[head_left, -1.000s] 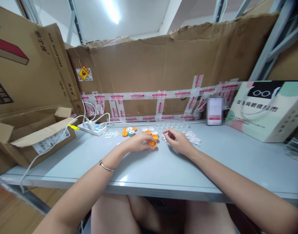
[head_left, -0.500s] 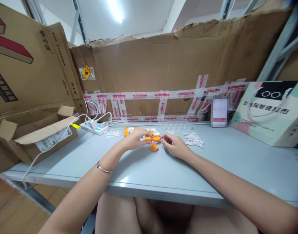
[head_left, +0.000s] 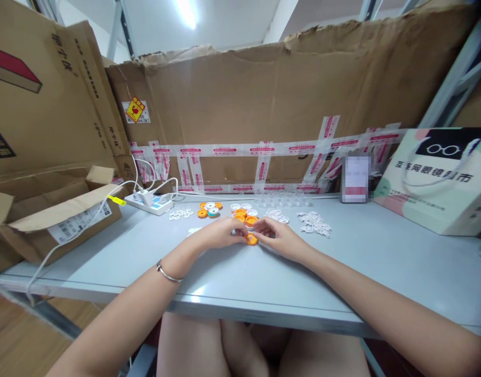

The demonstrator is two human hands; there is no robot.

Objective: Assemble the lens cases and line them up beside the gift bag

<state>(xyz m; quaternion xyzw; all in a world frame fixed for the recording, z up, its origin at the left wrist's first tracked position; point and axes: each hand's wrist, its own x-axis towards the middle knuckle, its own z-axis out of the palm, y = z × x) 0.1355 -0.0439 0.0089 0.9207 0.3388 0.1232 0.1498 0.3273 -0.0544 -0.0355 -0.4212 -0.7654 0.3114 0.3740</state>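
A small orange round plastic part [head_left: 251,240] lies at the front of a cluster on the table. My left hand [head_left: 225,233] is closed with its fingertips at the part's left edge. My right hand [head_left: 279,239] has its thumb and fingers curled in at the right edge, so the part is held between the two hands. Just behind stand several orange and white round cups, among them an orange cup [head_left: 251,221] close to the right fingertips. The fingertips partly hide the part's edges.
Behind left sit orange, white and teal round pieces [head_left: 212,211] and small white discs [head_left: 181,214]. White small parts [head_left: 315,223] are piled on the right, with clear cups [head_left: 283,199] behind. A power strip [head_left: 150,203], open carton [head_left: 67,209], phone [head_left: 356,178] and paper bag [head_left: 437,183] border the table.
Both hands have come nearer to me, from the orange cups in the cluster to the orange part in front. The view has shifted slightly.
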